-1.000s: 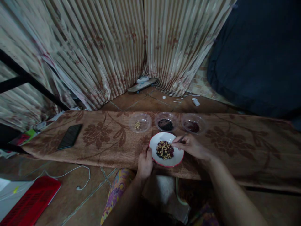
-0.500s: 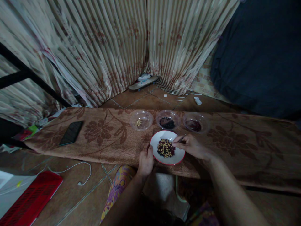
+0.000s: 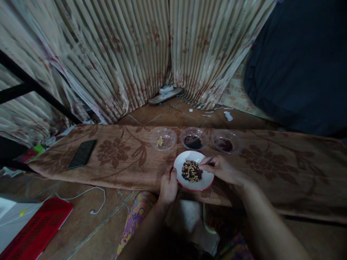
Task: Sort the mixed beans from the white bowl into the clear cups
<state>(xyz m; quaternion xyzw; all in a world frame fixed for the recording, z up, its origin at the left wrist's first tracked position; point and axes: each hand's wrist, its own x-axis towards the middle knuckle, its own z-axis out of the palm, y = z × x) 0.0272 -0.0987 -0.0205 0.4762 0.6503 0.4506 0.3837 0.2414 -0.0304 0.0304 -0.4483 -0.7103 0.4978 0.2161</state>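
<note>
My left hand (image 3: pixel 168 184) grips the left rim of a white plate with a red edge (image 3: pixel 207 178), thumb on the rim. On the plate lies a mixed pile of pale yellow, black and dark red beans (image 3: pixel 192 171). Over the plate's right side, my right hand (image 3: pixel 221 169) is closed in a pinch on a thin dark tool (image 3: pixel 210 160); its tip is hidden by the fingers. Behind the plate stand three clear plastic bowls: the left bowl (image 3: pixel 168 140) holds yellow beans, the middle bowl (image 3: pixel 194 131) black ones, the right bowl (image 3: pixel 230 137) dark red ones.
A brown flowered cloth (image 3: pixel 119 173) covers the long, low table. At its left lies a black phone (image 3: pixel 82 153). Striped curtains (image 3: pixel 141 54) hang behind, with a sandal (image 3: pixel 166 95) on the tiled floor. A red crate-like object (image 3: pixel 35 229) and white cable (image 3: pixel 104 195) are lower left.
The view has shifted very slightly. Both hands keep their places at the plate, and the right fingertips stay at the pile's right edge.
</note>
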